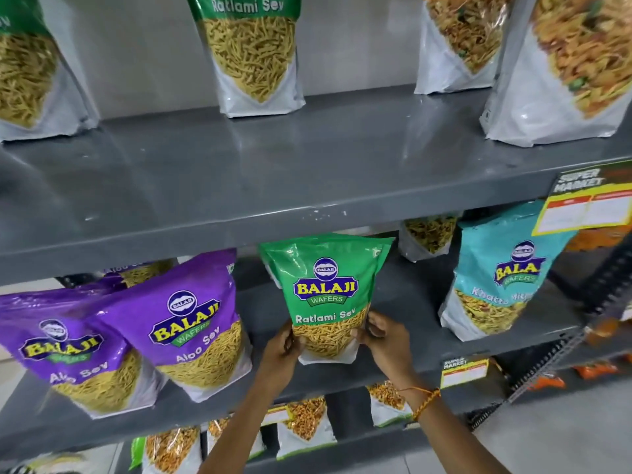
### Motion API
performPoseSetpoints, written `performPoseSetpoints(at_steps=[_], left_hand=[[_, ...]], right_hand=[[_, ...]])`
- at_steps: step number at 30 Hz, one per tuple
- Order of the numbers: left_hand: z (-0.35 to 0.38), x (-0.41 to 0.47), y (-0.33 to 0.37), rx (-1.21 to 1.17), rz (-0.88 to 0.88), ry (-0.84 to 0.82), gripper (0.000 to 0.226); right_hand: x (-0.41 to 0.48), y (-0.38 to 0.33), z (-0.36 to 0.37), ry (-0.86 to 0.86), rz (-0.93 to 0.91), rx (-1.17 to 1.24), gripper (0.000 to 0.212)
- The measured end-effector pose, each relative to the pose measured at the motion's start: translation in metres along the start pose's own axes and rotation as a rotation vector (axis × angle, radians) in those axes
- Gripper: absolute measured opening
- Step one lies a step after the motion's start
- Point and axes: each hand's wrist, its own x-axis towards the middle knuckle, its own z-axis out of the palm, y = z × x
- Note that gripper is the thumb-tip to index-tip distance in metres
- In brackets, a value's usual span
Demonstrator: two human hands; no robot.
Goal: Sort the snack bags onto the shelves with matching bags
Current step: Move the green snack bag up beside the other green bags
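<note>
The green snack bag stands upright on the middle shelf, held between both hands at its lower corners. Its printing reads "BALAJI WAFERS" and "Ratlami Sev"; a clear lower window shows thin yellow strands.

Left hand: the grip is closed around the bag's lower left edge, fingers curled behind and thumb at the front. Right hand: the grip is closed on the lower right edge, fingertips pressing the front of the pack. A braided orange thread band circles the right wrist.

Left of the held bag, on the same shelf, two purple bags lean forward and overlap, each marked "BALAJI WAFERS" and "Aloo Sev". To the right, well apart, a teal bag carries "BALAJI WAFERS" and a partly legible name starting "Khatta Mith".

On the upper shelf, a green bag marked "Ratlami Sev" stands at the back; a similar bag sits at the far left, and two mixed-snack bags stand at the right. A yellow price tag headed "SUPER MARKET" hangs on that shelf's front edge; its smaller text is unreadable.
</note>
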Motion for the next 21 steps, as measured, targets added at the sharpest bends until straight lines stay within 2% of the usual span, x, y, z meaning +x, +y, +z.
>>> performPoseSetpoints(at_steps=[3, 7, 8, 11, 13, 15, 18, 20, 21], left_hand=[[0.021, -0.016, 0.012, 0.004, 0.033, 0.003, 0.031], [0.045, -0.056, 0.040, -0.036, 0.075, 0.061, 0.013], [0.049, -0.066, 0.046, -0.065, 0.100, 0.076, 0.014], [0.055, -0.099, 0.070, -0.112, 0.162, 0.110, 0.036], [0.054, -0.116, 0.089, -0.160, 0.208, 0.139, 0.028], [0.047, -0.133, 0.113, -0.205, 0.286, 0.169, 0.032], [0.031, -0.157, 0.160, -0.186, 0.408, 0.283, 0.022], [0.014, -0.166, 0.187, -0.126, 0.524, 0.369, 0.036], [0.004, -0.167, 0.198, -0.116, 0.550, 0.408, 0.035]], right_hand=[[-0.019, 0.000, -0.024, 0.044, 0.010, 0.078, 0.024], [-0.049, -0.011, -0.059, 0.039, 0.005, 0.131, 0.035], [-0.056, -0.014, -0.067, 0.034, -0.010, 0.145, 0.038], [-0.079, -0.036, -0.086, 0.031, -0.080, 0.154, 0.043], [-0.093, -0.057, -0.096, 0.019, -0.146, 0.149, 0.042], [-0.103, -0.083, -0.102, 0.017, -0.223, 0.166, 0.048], [-0.109, -0.128, -0.107, 0.021, -0.328, 0.242, 0.053], [-0.106, -0.160, -0.108, -0.008, -0.379, 0.317, 0.053], [-0.103, -0.177, -0.108, -0.028, -0.410, 0.343, 0.052]])
